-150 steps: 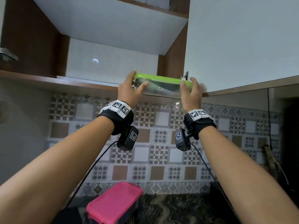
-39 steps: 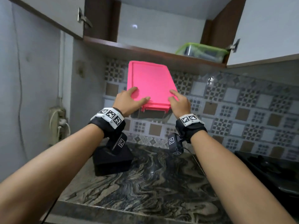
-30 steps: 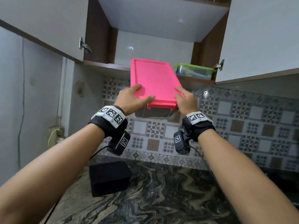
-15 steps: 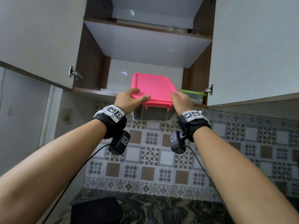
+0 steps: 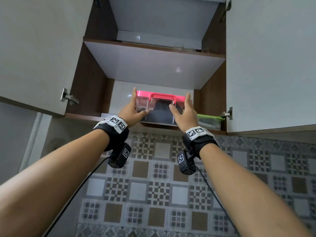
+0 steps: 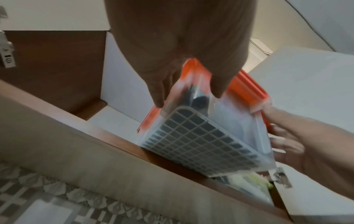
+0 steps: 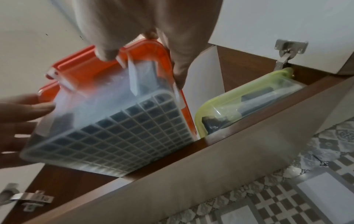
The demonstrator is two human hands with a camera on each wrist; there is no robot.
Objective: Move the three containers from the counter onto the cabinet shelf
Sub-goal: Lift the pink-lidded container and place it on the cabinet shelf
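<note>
Both hands hold a clear container with a pink lid (image 5: 160, 106) at the front of the lower cabinet shelf (image 5: 85, 116). My left hand (image 5: 135, 106) grips its left end, fingers up the side and thumb on the front. My right hand (image 5: 183, 108) grips the right end the same way. In the wrist views the container's grid-patterned base (image 6: 201, 141) (image 7: 114, 131) is tilted and overhangs the shelf's front edge (image 7: 191, 159). A green-lidded container (image 5: 209, 121) (image 7: 249, 100) stands on the shelf just to the right, close beside the pink-lidded one.
White cabinet doors stand open at the left (image 5: 34, 48) and right (image 5: 273, 57), with metal hinges (image 5: 68, 98) (image 5: 227, 113). An upper shelf (image 5: 153, 65) spans above. Bare shelf surface shows left of the pink-lidded container. A patterned tile wall (image 5: 162, 185) lies below.
Both hands have lifted the pink-lidded container from in front of the tiles up to the shelf opening and levelled it. The view has tilted upward; the counter has left the frame.
</note>
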